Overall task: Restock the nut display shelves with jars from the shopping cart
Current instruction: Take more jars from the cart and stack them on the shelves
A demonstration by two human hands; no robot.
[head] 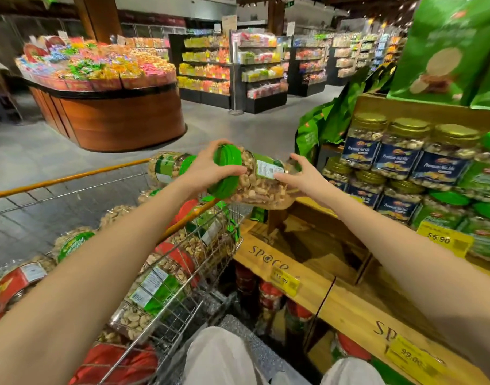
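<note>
You are holding one jar of mixed nuts sideways in the air with both hands, above the gap between the shopping cart and the wooden shelf. Your left hand is wrapping its fingers around the green lid end, clamped on it. Your right hand is gripping the other end, its fingers curled against the white label.

The cart is sitting to your left, and more nut jars with green and red labels are lying in it on their sides. On the display to your right, blue-labelled jars with gold lids are standing stacked in rows, with green-lidded jars just beside them. Large green bags are sitting on the top tier. A yellow price tag is hanging on the shelf's front edge, and red-lidded jars are standing beneath it. Across the aisle, a round candy display is showing.
</note>
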